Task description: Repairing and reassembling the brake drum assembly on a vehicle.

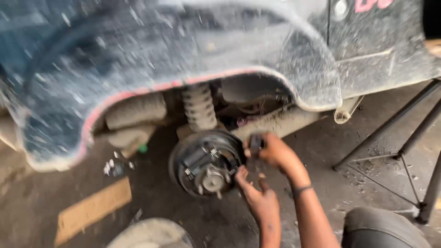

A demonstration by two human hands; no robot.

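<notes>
Right hand (275,154) grip is closed on a small dark part (255,143), held at the right edge of the brake assembly (206,163). Left hand (259,197) is below it, fingers apart, fingertips touching the assembly's lower right rim, nothing clamped. Frame is motion-blurred. Dusty dark vehicle body (183,50) fills the top, its wheel arch edged in red, wheel off. Concrete floor (183,211) lies open left of and below the hub. Black metal stand legs (404,133) stand well apart at right. Pale round object (147,234) sits at bottom edge. Coil spring (200,108) is just above the hub. Small bits (115,166) lie on the floor at left, near a green speck (143,148).
</notes>
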